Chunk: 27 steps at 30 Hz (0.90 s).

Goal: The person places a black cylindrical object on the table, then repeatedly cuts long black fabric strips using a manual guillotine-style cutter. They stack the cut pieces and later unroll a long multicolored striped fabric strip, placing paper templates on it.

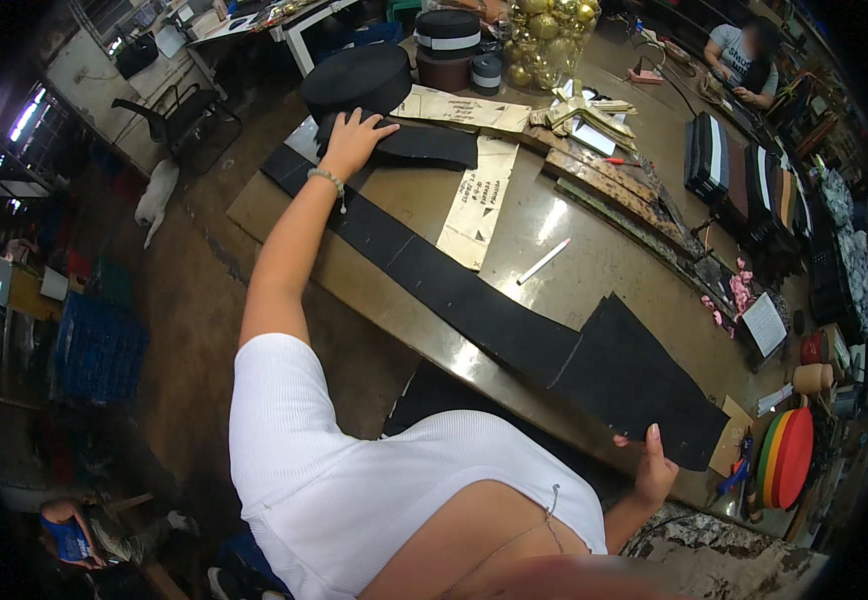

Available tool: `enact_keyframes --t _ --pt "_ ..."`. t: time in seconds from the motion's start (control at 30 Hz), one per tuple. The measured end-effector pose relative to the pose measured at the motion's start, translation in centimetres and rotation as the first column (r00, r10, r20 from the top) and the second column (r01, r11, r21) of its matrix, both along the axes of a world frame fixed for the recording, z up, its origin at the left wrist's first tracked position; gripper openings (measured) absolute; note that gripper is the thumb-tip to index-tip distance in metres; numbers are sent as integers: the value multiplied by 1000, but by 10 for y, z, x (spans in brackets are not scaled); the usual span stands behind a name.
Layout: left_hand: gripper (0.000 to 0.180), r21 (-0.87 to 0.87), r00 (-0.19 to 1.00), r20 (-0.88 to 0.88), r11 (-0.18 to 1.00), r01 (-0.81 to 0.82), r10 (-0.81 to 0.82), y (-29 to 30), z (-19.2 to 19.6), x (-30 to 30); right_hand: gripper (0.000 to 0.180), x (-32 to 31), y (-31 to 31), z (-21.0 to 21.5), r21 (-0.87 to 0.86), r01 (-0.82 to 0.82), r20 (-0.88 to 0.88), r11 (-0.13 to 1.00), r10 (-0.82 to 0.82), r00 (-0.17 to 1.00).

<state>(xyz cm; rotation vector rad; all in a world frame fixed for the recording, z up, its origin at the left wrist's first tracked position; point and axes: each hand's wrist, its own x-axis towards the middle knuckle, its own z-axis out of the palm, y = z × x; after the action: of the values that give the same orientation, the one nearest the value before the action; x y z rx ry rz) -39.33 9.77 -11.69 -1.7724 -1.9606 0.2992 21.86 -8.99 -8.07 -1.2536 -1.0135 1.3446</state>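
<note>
A long black fabric strip [424, 270] runs diagonally along the table's near edge, with a wider black piece [634, 370] at its right end. My left hand [352, 145] reaches to the far left, fingers spread over black material beside a large black roll [359, 78]. At the near right, my right hand [657, 475] is closed at the wider piece's lower edge, thumb pointing up; some of its fingers are hidden. Cream paper patterns [479, 205] with handwriting lie beyond the strip. A white pen [544, 261] rests on the bare tabletop.
The brown table [394, 195] carries smaller black rolls [448, 35], a clear container of gold balls [546, 40] and gold ribbon [584, 110]. Blue-handled pliers [736, 465] and a striped colored roll [786, 457] sit at the right. A person [744, 60] works at the far right.
</note>
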Motion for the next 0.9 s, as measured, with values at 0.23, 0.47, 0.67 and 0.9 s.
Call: enact_keyframes --t 0.23,0.47,0.67,0.9 --pt "53 -202 975 -195 977 67 -107 16 -14 7 32 13 6 -10 -127 175 217 976 -145 965" --pt "79 -84 808 588 996 19 34 -21 -24 -36 37 29 10 -39 66 49 96 997 -56 994" --pt "61 -18 597 709 837 547 -376 -48 9 86 40 73 7 -50 294 322 -30 900 -328 944" --pt "62 -31 691 718 996 -86 82 -138 -10 7 24 114 25 -7 358 403 -77 842 -403 912"
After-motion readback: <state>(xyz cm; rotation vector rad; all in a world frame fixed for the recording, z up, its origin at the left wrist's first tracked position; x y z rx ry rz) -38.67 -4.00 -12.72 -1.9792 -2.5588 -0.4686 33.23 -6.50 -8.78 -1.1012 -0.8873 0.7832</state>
